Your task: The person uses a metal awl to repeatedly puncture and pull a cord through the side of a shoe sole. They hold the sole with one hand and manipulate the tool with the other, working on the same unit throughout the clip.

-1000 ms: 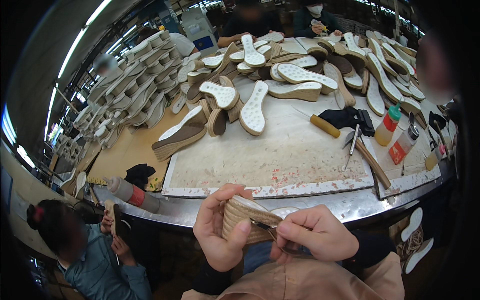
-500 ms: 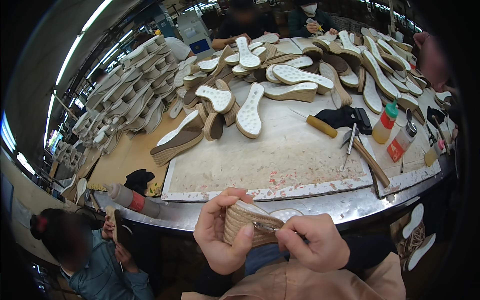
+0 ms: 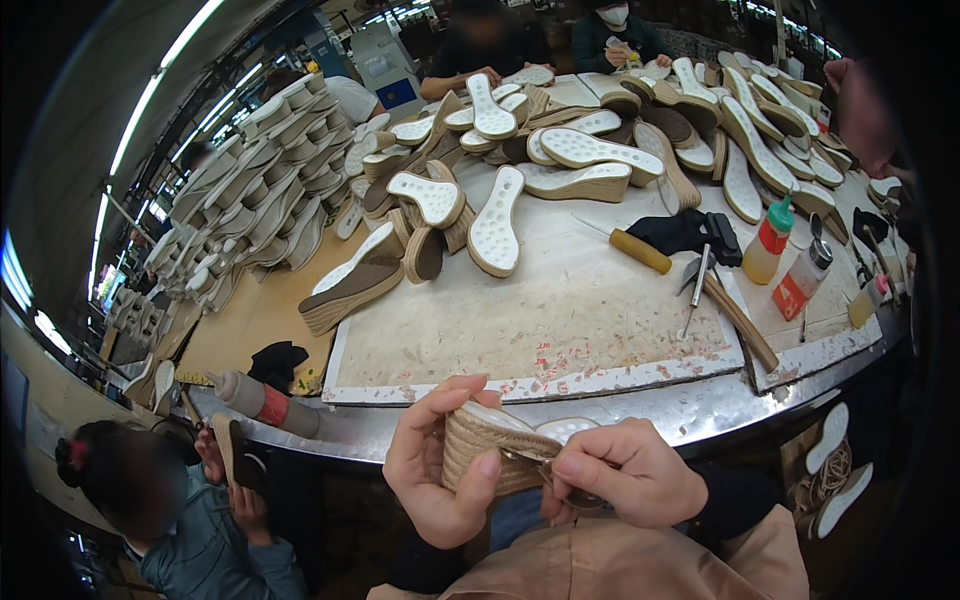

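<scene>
In my left hand is a wedge shoe sole, its side wrapped in tan woven rope and its top white. The fingers curl over the heel end and the thumb presses the rope side. My right hand is closed on what look like small metal scissors. A looped handle shows below the fingers, and the slim metal end meets the sole's upper rope edge near my left thumb. The palm hides most of the tool.
Across the bench lies a heap of wedge soles; grey soles are stacked left. An awl, a hammer and glue bottles lie right. A squeeze bottle is at the front edge. Co-workers sit left and across.
My right hand has turned slightly and shifted a little right, bringing the looped handle into sight below its fingers. The sole has tilted a little in my left hand.
</scene>
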Action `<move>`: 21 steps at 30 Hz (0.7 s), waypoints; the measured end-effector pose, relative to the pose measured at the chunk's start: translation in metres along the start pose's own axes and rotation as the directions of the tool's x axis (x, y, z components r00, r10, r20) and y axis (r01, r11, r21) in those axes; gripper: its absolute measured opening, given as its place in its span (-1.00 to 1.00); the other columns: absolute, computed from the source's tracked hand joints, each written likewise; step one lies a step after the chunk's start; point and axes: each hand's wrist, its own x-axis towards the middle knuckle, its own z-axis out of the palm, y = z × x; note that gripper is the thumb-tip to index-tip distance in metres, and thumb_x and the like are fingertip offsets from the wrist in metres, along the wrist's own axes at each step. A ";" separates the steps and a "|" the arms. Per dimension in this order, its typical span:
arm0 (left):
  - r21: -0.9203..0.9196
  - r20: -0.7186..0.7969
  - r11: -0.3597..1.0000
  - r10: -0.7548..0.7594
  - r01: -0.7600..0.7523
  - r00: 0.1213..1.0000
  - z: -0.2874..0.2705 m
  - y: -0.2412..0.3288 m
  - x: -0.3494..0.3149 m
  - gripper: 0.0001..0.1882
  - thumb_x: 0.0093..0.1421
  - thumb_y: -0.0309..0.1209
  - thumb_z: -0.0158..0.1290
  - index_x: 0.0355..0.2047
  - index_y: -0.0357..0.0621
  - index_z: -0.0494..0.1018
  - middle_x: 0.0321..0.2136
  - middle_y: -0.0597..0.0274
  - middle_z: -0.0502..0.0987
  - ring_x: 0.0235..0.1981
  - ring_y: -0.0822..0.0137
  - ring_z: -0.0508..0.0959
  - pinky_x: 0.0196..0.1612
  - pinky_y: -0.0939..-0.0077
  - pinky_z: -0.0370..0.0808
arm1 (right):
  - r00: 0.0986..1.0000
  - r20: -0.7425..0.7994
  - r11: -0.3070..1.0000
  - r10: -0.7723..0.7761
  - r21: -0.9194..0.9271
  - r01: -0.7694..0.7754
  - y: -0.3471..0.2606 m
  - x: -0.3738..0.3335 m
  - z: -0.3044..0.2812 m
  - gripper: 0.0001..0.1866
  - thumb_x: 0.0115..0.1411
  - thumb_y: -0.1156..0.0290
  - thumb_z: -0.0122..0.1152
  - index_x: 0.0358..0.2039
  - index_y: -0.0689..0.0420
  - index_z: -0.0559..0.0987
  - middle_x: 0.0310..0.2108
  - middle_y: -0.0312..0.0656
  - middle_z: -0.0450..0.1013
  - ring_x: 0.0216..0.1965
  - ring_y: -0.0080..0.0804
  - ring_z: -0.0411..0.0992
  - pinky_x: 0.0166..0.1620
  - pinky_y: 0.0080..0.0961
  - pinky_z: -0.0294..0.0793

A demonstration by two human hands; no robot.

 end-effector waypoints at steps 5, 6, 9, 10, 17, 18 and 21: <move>0.072 -0.036 0.997 -0.010 0.012 0.999 0.004 0.001 0.000 -0.46 -0.01 -0.42 0.14 -0.04 -0.38 0.25 -0.07 -0.21 0.38 -0.14 0.16 0.49 -0.03 0.29 0.44 | 0.999 0.031 0.998 0.040 0.040 -0.041 -0.004 0.000 -0.002 -0.67 0.34 0.29 -0.07 -0.41 0.28 0.52 -0.47 -0.23 0.50 -0.46 -0.63 0.47 -0.34 -0.70 0.49; 0.068 -0.035 0.998 -0.010 0.013 0.999 0.005 0.001 0.000 -0.47 -0.01 -0.42 0.14 -0.04 -0.38 0.25 -0.08 -0.21 0.38 -0.14 0.15 0.49 -0.03 0.29 0.44 | 0.998 0.036 0.998 0.047 0.039 -0.048 -0.006 0.000 -0.003 -0.66 0.34 0.28 -0.07 -0.41 0.28 0.52 -0.47 -0.23 0.50 -0.45 -0.62 0.47 -0.34 -0.70 0.49; 0.064 -0.025 0.998 -0.012 0.013 1.000 0.005 0.001 0.001 -0.48 -0.01 -0.42 0.15 -0.06 -0.37 0.26 -0.10 -0.19 0.39 -0.14 0.15 0.49 -0.04 0.30 0.44 | 0.998 0.030 0.998 0.061 0.010 -0.061 -0.012 -0.001 -0.004 -0.66 0.34 0.28 -0.06 -0.44 0.27 0.52 -0.51 -0.25 0.49 -0.48 -0.63 0.47 -0.38 -0.70 0.48; 0.063 -0.026 0.998 -0.015 0.016 1.000 0.005 0.001 0.001 -0.48 -0.01 -0.42 0.15 -0.06 -0.37 0.26 -0.10 -0.19 0.39 -0.14 0.15 0.49 -0.04 0.30 0.44 | 0.998 0.020 0.998 0.059 -0.014 -0.058 -0.013 -0.001 -0.004 -0.65 0.34 0.28 -0.06 -0.46 0.26 0.52 -0.52 -0.26 0.49 -0.49 -0.63 0.47 -0.40 -0.70 0.48; 0.033 0.041 0.999 0.030 -0.031 0.999 0.005 0.000 0.005 -0.55 -0.03 -0.60 0.07 -0.08 -0.39 0.29 -0.10 -0.15 0.40 -0.11 0.23 0.45 -0.01 0.40 0.38 | 0.886 -0.133 0.791 -0.445 -0.522 0.318 0.008 0.001 0.008 -0.76 0.23 0.43 0.08 -0.57 0.21 0.50 -0.71 -0.27 0.41 -0.70 -0.54 0.38 -0.60 -0.61 0.33; 0.032 0.040 0.999 0.027 -0.029 0.999 0.005 -0.001 0.005 -0.55 -0.04 -0.60 0.07 -0.08 -0.39 0.29 -0.10 -0.15 0.40 -0.11 0.24 0.45 -0.01 0.40 0.37 | 0.862 -0.150 0.786 -0.484 -0.507 0.353 0.013 0.003 0.009 -0.78 0.22 0.45 0.09 -0.57 0.22 0.50 -0.71 -0.26 0.40 -0.70 -0.53 0.37 -0.61 -0.60 0.31; 0.046 0.039 0.999 0.022 -0.024 0.999 0.005 -0.001 0.005 -0.55 -0.03 -0.58 0.08 -0.08 -0.39 0.29 -0.11 -0.14 0.40 -0.12 0.25 0.46 -0.01 0.40 0.37 | 0.828 -0.172 0.796 -0.533 -0.435 0.422 0.026 0.008 0.012 -0.77 0.24 0.46 0.06 -0.56 0.23 0.48 -0.69 -0.25 0.42 -0.69 -0.55 0.36 -0.59 -0.62 0.32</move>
